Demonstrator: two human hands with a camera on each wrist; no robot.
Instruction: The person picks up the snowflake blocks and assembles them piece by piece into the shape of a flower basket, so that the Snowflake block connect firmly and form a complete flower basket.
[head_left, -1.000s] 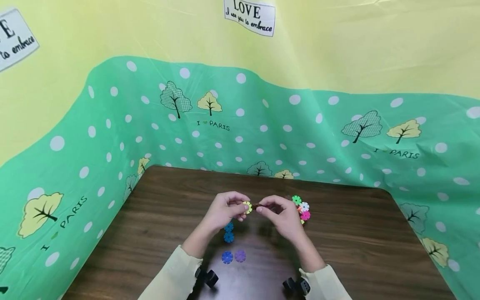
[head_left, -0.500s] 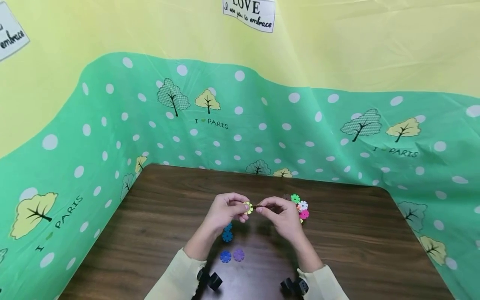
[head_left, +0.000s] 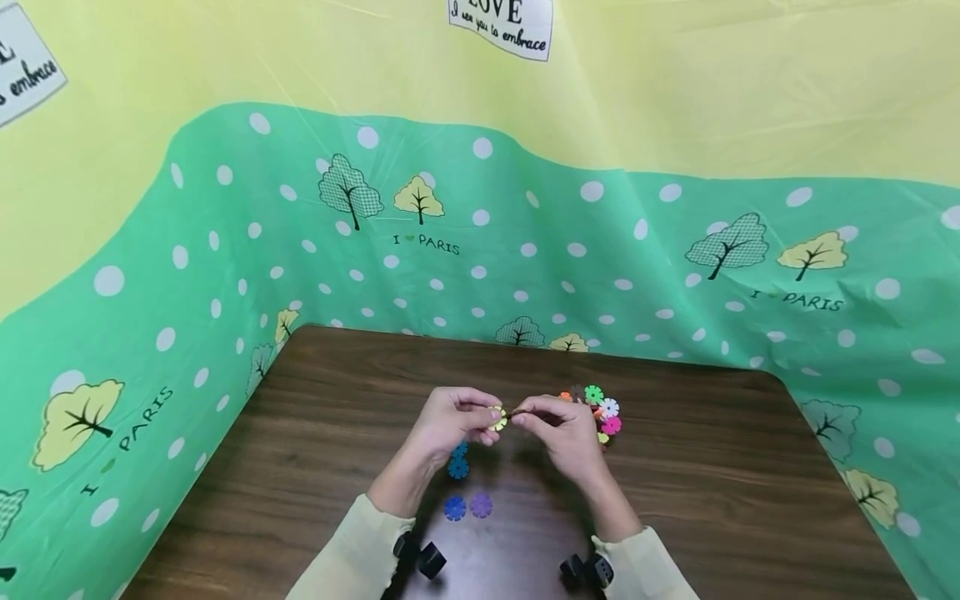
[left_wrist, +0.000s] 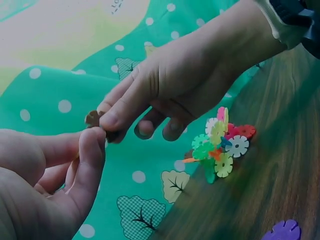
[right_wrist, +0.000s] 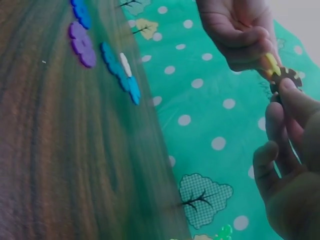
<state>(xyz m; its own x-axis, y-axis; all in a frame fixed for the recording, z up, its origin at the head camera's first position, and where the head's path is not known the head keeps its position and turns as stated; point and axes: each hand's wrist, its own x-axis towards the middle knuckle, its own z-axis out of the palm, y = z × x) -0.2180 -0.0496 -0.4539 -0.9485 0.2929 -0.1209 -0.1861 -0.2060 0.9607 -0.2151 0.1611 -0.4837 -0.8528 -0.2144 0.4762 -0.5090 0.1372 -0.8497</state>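
Above the table's middle, my left hand (head_left: 448, 423) pinches a yellow notched flower-shaped disc (head_left: 499, 418) between thumb and fingers. Facing it, my right hand (head_left: 564, 435) pinches a brown disc of the same kind (right_wrist: 290, 77) by thumb and forefinger. The right wrist view shows the two discs meeting at their edges, at an angle; how deep the notches fit is hidden by fingertips. Beyond my right hand stands a cluster of joined discs (left_wrist: 218, 148) in green, white, pink, yellow and orange, partly covered by that hand in the head view.
Light-blue discs (head_left: 458, 468) lie below my left hand, with a white one (right_wrist: 125, 65) against them in the right wrist view. Nearer me are a dark-blue disc (head_left: 454, 508) and a purple disc (head_left: 481, 505). Polka-dot cloth (head_left: 480, 250) hangs behind the wooden table (head_left: 360, 375).
Both hands keep their pinches on the yellow and brown discs and barely move. An orange disc of the cluster now shows above my right hand. The head view shifts slightly.
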